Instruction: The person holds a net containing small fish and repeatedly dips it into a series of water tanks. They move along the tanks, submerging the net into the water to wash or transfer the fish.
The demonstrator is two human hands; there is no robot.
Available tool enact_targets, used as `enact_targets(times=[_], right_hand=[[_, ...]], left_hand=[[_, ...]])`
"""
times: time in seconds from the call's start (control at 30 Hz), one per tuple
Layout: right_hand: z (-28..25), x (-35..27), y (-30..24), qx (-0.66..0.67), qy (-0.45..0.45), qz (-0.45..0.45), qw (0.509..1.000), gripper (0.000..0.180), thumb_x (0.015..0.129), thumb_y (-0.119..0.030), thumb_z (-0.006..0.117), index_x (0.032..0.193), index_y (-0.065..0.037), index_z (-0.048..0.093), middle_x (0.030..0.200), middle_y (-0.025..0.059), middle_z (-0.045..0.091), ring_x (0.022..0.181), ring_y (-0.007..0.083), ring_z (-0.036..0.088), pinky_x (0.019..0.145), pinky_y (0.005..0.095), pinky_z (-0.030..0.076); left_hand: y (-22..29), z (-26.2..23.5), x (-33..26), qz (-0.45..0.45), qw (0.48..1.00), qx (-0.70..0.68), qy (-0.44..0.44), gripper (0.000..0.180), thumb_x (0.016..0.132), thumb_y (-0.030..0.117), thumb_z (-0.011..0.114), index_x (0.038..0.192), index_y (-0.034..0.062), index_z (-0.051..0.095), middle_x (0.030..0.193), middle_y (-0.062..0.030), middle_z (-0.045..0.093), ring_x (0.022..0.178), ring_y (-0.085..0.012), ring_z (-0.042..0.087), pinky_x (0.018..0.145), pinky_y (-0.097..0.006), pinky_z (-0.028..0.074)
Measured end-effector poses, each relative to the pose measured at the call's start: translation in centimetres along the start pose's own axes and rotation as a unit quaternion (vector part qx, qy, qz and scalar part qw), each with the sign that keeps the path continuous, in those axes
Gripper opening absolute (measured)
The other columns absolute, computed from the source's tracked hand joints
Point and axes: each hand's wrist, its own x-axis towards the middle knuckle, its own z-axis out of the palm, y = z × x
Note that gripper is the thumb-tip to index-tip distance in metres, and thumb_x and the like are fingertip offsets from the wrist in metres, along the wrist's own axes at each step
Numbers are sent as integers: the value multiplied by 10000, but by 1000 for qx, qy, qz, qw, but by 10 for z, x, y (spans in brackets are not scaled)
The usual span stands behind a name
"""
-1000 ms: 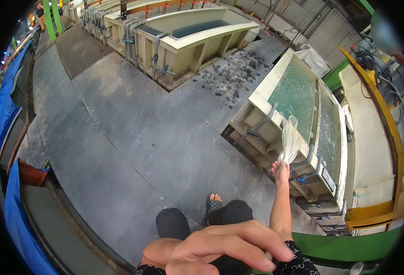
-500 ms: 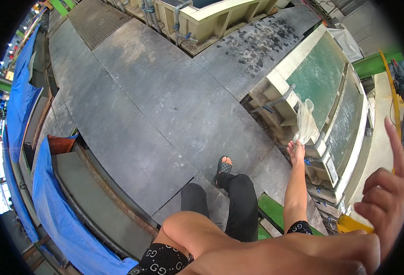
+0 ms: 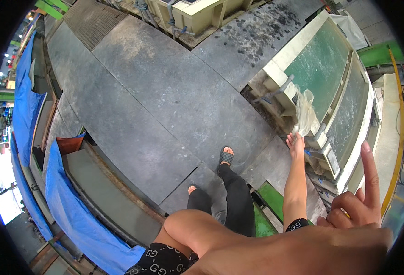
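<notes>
My right arm reaches toward the near corner of a cream-coloured tank (image 3: 275,82). Its hand (image 3: 296,144) closes on the lower end of a whitish translucent bag (image 3: 305,112), which hangs limp over the tank's edge beside a grey pipe (image 3: 284,86). Green, rippling water (image 3: 319,68) fills the tank behind it. Bent across the lower part of the view, my left arm brings my left hand (image 3: 353,208) close in at the lower right. The index finger is stretched upward, the others loosely curled, with nothing seen in them.
Grey floor plates (image 3: 165,96) spread ahead, wet-stained near the tank. A second tank (image 3: 202,18) stands at the far side. Blue tarps (image 3: 69,197) and a grey trough (image 3: 105,183) line the left. A metal grate (image 3: 91,20) is set far left. My sandalled foot (image 3: 226,157) stands on the plates.
My left hand has moved left and slightly down, index finger still raised. The view has shifted a little, and the toes of my other foot now show. My right hand stays at the bag.
</notes>
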Motion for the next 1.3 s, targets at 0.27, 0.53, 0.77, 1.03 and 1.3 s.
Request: enact_targets(times=[0.27, 0.53, 0.77, 1.03, 1.3], right_hand=[[-3, 7, -2, 16, -11, 5, 1000, 354, 921, -274, 543, 1213, -141, 393, 1030, 95, 604, 887, 210, 620, 726, 355, 498], [1, 3, -5, 15, 10, 11, 1000, 332, 926, -266, 539, 1202, -129, 415, 1022, 95, 608, 849, 199, 626, 684, 344, 501], [10, 4, -4, 18, 10, 15, 1000, 331, 929, -263, 533, 1229, -183, 420, 974, 73, 613, 799, 186, 628, 625, 317, 511], [-38, 68, 33, 113, 58, -27, 992, 359, 902, -225, 582, 1184, -122, 386, 977, 131, 633, 771, 227, 642, 600, 353, 504], [16, 2, -24, -42, -4, -29, 999, 396, 909, -320, 501, 1256, -130, 520, 865, 109, 657, 684, 249, 616, 579, 340, 521]], left_hand=[[2, 1, 22, -35, 999, 11, 23, 316, 936, 289, 426, 867, 3, 541, 973, -197, 591, 931, -295, 560, 1017, -485, 181], [19, -3, 35, -69, 996, 32, 44, 274, 933, 267, 439, 829, 29, 527, 962, -179, 597, 955, -287, 550, 1039, -491, 214], [51, -28, 27, -192, 955, 177, 140, 246, 930, 247, 450, 796, 51, 514, 951, -163, 603, 976, -279, 541, 1058, -496, 243], [123, -129, -285, -525, 404, 649, 374, 259, 865, 251, 620, 984, 21, 631, 999, -101, 650, 950, -230, 613, 840, -323, 457], [173, -46, -517, -598, 327, 365, 635, 695, 855, 416, 631, 1335, 24, 316, 1218, -165, 518, 1074, -284, 545, 865, -432, 463]])
